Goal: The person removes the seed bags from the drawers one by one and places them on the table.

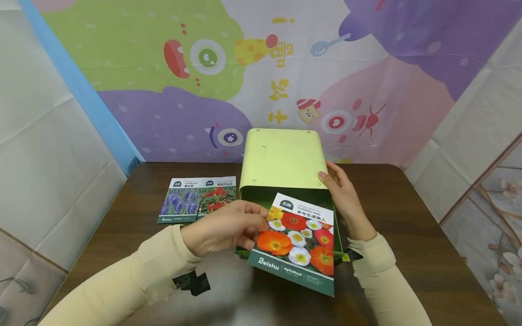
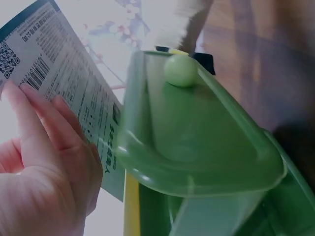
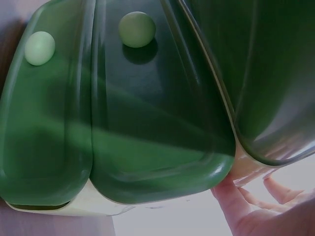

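Note:
My left hand point(image 1: 230, 224) pinches the left edge of a flower seed packet point(image 1: 299, 235) printed with red, orange and white poppies. It is tilted in front of a light green drawer cabinet point(image 1: 283, 156). The packet's printed back point(image 2: 64, 69) with its barcode shows in the left wrist view. My right hand point(image 1: 346, 197) rests on the cabinet's right side, thumb at the top edge. Two dark green drawer fronts point(image 3: 162, 98) with round knobs point(image 3: 137, 29) fill much of the right wrist view, beside an open dark green compartment point(image 3: 280, 88). The packet hides part of the cabinet's front.
Two more seed packets lie on the brown table point(image 1: 412, 217) left of the cabinet: one with purple flowers point(image 1: 179, 201), one with red flowers point(image 1: 215, 197). A cartoon-print cloth point(image 1: 163, 122) hangs behind the table.

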The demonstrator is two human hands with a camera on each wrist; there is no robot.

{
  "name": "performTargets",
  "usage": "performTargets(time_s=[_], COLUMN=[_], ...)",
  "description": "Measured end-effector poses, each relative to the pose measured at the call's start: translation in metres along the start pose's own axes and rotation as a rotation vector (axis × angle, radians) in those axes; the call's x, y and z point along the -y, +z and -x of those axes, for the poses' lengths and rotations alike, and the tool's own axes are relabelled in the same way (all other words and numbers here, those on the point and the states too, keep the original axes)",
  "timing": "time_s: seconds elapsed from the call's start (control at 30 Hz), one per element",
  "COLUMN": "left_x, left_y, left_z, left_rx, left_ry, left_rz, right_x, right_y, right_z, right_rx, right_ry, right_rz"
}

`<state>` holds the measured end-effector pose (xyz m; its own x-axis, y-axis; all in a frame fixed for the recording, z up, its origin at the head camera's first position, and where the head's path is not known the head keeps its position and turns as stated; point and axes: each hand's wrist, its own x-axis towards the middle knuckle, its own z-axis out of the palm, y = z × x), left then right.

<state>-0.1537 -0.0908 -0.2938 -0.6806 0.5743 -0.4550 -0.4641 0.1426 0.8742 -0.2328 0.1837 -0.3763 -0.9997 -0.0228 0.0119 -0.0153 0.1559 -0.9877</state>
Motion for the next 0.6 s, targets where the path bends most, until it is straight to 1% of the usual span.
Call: performTargets(time_s=[0.17,0.23,0.33,0.43,0.53,0.6], left_x=[-0.002,-0.004,-0.008,-0.011,-0.013,-0.015], left_y=[-0.002,-0.004,-0.01,-0.017,-0.026,-0.032], left_z=[0.01,0.014,0.02,0.025,0.03,0.033], left_rx=[0.029,0.023,-0.011,-0.047,-0.074,-0.115], left_ry=[0.043,0.067,0.113,0.174,0.224,0.247], left_rz=[-0.032,-0.046,-0.08,-0.126,-0.139,-0.151], right_x=[0.001,0.001,0.0,0.0,0.0,0.0], right_y=[0.0,0.0,0.0,0.0,0.0,0.0], right_z=[0.0,0.0,-0.001,-0.001,-0.001,-0.001], right_rx=[-0.007,-0.008,-0.006,-0.006,-0.005,-0.001], right_ry=[0.008,0.015,0.024,0.025,0.017,0.015], right_rz=[0.001,-0.001,-0.009,-0.006,-0.001,-0.009])
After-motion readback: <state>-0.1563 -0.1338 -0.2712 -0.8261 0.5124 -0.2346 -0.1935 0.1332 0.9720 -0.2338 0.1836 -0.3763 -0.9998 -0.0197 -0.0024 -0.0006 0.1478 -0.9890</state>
